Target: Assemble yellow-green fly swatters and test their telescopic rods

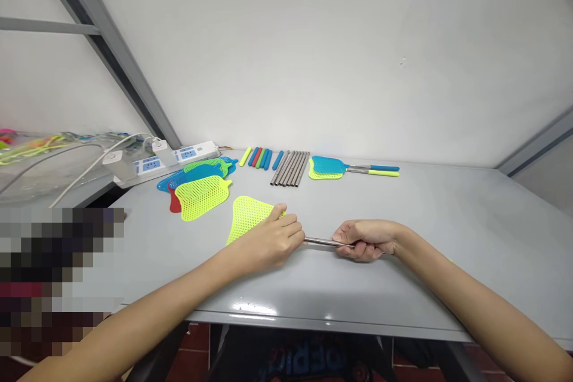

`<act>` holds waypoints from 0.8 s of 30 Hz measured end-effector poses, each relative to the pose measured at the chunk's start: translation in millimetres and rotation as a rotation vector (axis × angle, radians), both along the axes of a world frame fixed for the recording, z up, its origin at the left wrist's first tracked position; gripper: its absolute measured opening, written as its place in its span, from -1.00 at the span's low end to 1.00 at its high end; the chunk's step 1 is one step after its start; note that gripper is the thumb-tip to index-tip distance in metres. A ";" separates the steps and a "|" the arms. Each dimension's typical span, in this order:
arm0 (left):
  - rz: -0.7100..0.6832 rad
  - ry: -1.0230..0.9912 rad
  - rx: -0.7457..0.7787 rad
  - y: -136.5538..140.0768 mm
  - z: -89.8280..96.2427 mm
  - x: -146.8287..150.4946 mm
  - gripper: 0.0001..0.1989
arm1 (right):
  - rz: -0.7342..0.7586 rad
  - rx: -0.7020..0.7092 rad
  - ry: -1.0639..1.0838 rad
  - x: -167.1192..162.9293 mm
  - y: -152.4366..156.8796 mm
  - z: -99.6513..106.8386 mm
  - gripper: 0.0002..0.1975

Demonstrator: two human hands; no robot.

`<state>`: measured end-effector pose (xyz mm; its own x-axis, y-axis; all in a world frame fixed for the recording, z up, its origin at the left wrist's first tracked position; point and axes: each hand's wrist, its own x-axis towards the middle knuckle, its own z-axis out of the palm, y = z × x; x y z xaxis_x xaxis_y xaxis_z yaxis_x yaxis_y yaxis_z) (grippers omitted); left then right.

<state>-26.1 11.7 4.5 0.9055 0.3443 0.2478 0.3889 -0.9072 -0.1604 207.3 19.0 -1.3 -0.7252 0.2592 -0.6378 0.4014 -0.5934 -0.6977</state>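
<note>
My left hand (281, 236) is closed around the neck of a yellow mesh fly swatter head (249, 215), which spreads out to the left on the table. A shiny metal rod (322, 242) runs from that fist to my right hand (362, 241), whose fingers are wrapped round its other end. The joint between head and rod is hidden under my left fingers. Behind my hands lie several bare metal rods (290, 169) in a row. Beside them are several coloured handle grips (259, 158).
Loose swatter heads (203, 197) in yellow, blue, green and red overlap at the left. Two swatters with handles, one blue (328, 165), lie at the back. A power strip (197, 151) with plugs and cables borders the grey table (447, 209). A blurred patch covers the lower left.
</note>
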 end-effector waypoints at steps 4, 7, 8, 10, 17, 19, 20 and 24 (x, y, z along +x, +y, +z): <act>-0.004 0.003 0.026 -2.3 -3.4 2.0 -0.80 | 0.007 0.002 -0.028 -1.7 -1.1 0.8 -0.81; -0.001 0.015 0.032 -2.9 -4.0 3.0 -0.79 | 0.013 0.007 -0.030 -2.3 -0.6 -0.5 -0.81; 0.002 0.016 0.029 -3.0 -3.7 3.3 -0.78 | 0.015 0.012 -0.032 -2.4 -0.5 -0.9 -0.80; 0.017 0.012 0.016 -3.4 -2.3 4.3 -0.76 | 0.011 0.041 -0.045 -2.4 -0.7 -1.0 -0.77; 0.095 -0.002 -0.112 -4.8 4.0 10.5 -0.73 | -0.024 0.439 -0.067 -4.8 -5.6 8.1 -0.67; 0.109 -0.014 -0.161 -5.4 4.0 12.2 -0.72 | 0.003 0.559 -0.067 -6.5 -6.4 11.2 -0.66; 0.116 -0.022 -0.188 -5.7 3.7 12.9 -0.72 | 0.023 0.600 -0.073 -7.2 -6.4 12.4 -0.66; 0.129 -0.042 -0.276 -6.1 4.1 13.5 -0.72 | 0.044 0.640 -0.111 -8.2 -5.6 13.3 -0.65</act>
<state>-12.6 5.6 8.6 0.8411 0.5151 0.1652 0.5045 -0.8571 0.1039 199.1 13.4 12.0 -0.6824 0.5841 -0.4394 0.5063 -0.0559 -0.8606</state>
